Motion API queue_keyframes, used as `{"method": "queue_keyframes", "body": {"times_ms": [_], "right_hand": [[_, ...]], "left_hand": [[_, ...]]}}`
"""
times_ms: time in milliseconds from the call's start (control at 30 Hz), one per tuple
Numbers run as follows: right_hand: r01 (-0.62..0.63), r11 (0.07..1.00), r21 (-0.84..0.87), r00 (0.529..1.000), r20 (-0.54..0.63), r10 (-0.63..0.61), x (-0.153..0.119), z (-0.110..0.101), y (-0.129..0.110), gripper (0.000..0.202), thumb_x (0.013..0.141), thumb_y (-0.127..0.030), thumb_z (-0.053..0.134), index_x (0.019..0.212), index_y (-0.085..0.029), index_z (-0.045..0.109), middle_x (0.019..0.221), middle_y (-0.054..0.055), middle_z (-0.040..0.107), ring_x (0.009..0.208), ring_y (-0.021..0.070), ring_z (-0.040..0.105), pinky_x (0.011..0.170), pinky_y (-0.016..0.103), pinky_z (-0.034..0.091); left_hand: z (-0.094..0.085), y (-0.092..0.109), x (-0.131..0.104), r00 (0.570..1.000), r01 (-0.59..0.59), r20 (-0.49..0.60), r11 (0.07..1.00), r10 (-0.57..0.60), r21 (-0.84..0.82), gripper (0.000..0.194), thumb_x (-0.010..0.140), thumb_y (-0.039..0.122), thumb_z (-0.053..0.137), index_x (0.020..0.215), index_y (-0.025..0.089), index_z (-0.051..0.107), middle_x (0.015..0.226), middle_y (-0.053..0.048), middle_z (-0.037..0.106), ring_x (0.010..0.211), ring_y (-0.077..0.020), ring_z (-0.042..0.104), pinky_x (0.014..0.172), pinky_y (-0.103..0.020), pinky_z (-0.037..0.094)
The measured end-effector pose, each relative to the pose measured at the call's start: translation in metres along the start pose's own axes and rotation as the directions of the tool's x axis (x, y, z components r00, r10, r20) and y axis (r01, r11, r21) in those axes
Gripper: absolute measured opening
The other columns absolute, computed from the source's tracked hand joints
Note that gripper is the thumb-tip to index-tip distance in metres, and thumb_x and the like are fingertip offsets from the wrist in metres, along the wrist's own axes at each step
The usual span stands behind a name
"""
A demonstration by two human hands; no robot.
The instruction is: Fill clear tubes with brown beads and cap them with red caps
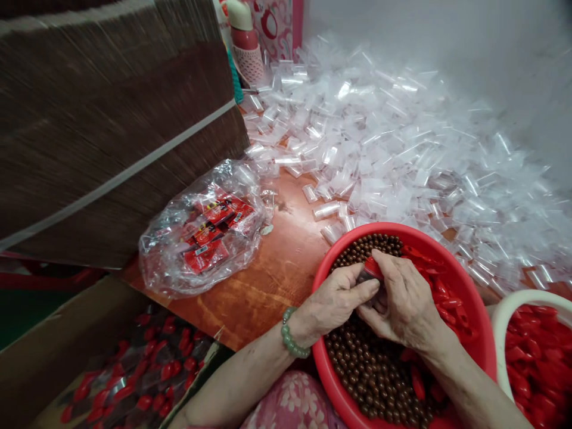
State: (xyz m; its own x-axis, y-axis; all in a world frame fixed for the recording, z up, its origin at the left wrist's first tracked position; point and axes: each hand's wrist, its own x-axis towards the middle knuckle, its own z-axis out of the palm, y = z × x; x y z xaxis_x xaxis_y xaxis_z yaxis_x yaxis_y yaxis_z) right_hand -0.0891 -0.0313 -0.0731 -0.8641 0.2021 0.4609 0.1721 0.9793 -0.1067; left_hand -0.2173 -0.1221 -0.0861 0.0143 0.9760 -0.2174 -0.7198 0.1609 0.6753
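Both hands meet over a red basin [485, 357] that holds shiny brown balls [375, 369] and red plastic caps [447, 298]. Between them is a small clear container with a red cap [370, 269], partly covered by fingers. My left hand [330, 301], with a green bead bracelet [291, 339] at its wrist, closes its thumb and fingers on the container's body. From the other side my right hand [404, 298] grips it, thumb and fingers around the cap end. Whether the cap is fully seated is hidden.
Clear plastic containers [379, 137] lie heaped across the table [286, 238]. A plastic bag of red cards [214, 229] lies left, beside strapped cardboard [111, 131]. Below, a carton [27, 357] holds red-capped containers. A white tub [500, 345] of red pieces stands right; a bottle [245, 44] behind.
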Motion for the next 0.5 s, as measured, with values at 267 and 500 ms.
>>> {"method": "queue_keyframes", "body": {"times_ms": [267,500], "right_hand": [[0.061,0.998,-0.001,0.998,-0.024,-0.061,0.0002,-0.0065,0.0003,0.068,0.082,-0.029,0.061,0.139,-0.002,0.035,0.100,0.018,0.065,0.089,0.0281,0.062,0.079,0.045,0.051],[0.076,0.996,0.043,0.997,-0.003,-0.076,-0.0005,-0.0053,-0.0027,0.071,0.083,-0.028,0.060,0.142,-0.004,0.031,0.098,0.016,0.065,0.086,0.0279,0.062,0.080,0.048,0.051]], "left_hand": [[0.0001,0.0016,-0.0034,0.996,0.022,0.085,1.000,-0.022,-0.005,0.036,0.075,0.045,0.076,0.083,0.012,0.065,0.075,-0.001,0.063,0.068,-0.0105,0.057,0.069,-0.022,0.046],[-0.0007,-0.0006,-0.0010,0.996,-0.001,0.093,1.000,-0.001,0.022,0.039,0.076,0.047,0.076,0.092,0.012,0.069,0.074,-0.001,0.064,0.068,-0.0094,0.056,0.069,-0.020,0.047]]}}
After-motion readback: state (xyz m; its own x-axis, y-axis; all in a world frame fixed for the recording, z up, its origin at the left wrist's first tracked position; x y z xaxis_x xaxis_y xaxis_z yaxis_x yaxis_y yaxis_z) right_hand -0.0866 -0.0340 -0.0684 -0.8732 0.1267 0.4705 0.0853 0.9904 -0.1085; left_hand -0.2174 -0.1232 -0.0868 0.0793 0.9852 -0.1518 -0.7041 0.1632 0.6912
